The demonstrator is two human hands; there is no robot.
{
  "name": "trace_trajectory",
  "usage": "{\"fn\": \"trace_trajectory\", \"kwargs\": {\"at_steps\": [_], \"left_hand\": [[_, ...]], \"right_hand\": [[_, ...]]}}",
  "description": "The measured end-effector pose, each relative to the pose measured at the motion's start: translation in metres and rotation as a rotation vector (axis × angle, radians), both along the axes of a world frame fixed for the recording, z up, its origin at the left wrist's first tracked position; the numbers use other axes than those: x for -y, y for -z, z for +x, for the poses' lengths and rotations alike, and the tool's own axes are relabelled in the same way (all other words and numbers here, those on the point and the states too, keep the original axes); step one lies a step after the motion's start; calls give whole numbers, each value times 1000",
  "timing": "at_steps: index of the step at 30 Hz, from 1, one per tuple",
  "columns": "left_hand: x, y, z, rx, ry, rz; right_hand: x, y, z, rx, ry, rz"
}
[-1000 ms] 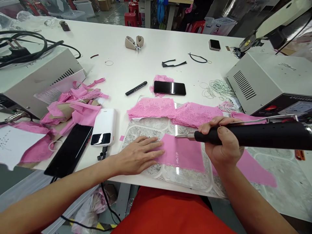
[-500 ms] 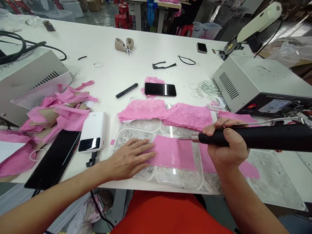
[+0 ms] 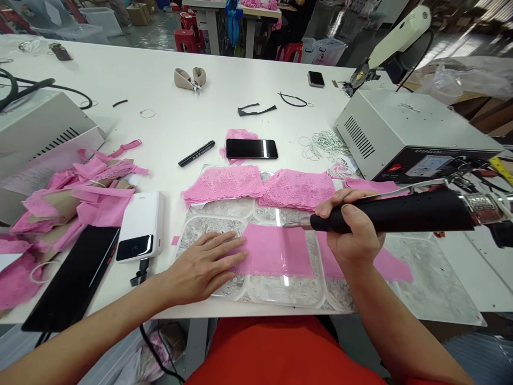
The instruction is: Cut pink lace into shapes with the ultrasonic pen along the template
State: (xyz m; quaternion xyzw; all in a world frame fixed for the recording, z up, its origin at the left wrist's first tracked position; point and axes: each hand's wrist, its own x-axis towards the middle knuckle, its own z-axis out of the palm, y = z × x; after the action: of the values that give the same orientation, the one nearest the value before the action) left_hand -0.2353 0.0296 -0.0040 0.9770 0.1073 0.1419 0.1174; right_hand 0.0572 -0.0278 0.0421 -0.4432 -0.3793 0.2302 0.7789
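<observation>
A flat piece of pink fabric lies over a clear plastic tray in front of me. My left hand rests flat on the fabric's left end, palm down with fingers stretched out. My right hand is closed around a thick black hand-held tool with a metal tip. The tip points left and is at the fabric's upper edge; whether it touches cannot be made out. More pink fabric lies partly under my right wrist. Behind lie two stacks of pink lace pieces.
A grey machine box with a dial stands at right, another at left. Pink straps and cloth, a black tablet and a white power bank lie left. A phone and marker lie behind the lace.
The view has turned slightly right, so the table's things appear further left. Both hands and the tool keep nearly the same places on and over the fabric.
</observation>
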Motion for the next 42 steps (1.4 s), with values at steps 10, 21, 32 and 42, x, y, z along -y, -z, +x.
{"fn": "trace_trajectory", "kwargs": {"at_steps": [10, 21, 32, 42], "left_hand": [[-2, 1, 0, 10, 1, 21], [-1, -2, 1, -22, -1, 83], [-1, -2, 1, -11, -11, 87], [-2, -1, 0, -12, -4, 54]], "right_hand": [[15, 0, 32, 4, 155, 26], [13, 4, 30, -10, 101, 30], [35, 3, 37, -63, 67, 37], [40, 6, 35, -11, 49, 44]]}}
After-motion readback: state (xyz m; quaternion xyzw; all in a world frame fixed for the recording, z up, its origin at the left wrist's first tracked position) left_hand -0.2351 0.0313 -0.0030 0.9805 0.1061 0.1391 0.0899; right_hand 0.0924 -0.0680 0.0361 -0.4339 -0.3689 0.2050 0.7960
